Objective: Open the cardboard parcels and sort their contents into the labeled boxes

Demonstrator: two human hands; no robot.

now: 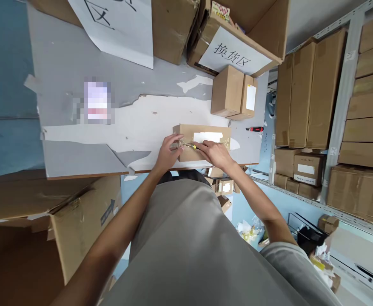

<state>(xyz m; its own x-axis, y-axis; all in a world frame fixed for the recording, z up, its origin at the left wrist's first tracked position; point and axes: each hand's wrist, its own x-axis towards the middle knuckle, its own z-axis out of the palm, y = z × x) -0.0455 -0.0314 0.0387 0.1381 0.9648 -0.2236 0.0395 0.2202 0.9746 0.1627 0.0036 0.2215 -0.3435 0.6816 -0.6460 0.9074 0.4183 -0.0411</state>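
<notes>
A closed cardboard box (187, 156) with a white label on its top lies at the table's front edge, close to my body. My left hand (169, 149) grips its left end, with the fingers on the top and the thumb lower down. My right hand (216, 154) is over the box's right half, closed around a small yellow-handled tool (193, 146). The tool's thin metal end points left across the box top, toward my left fingers. Whether it is a blade or a shaft I cannot tell.
Two small boxes (227, 91) stand behind on the right, near a red and black utility knife (254, 129). Large cartons (237, 63) with paper signs line the back. Shelves of boxes (310, 93) rise at right. A big open carton (87, 216) stands left.
</notes>
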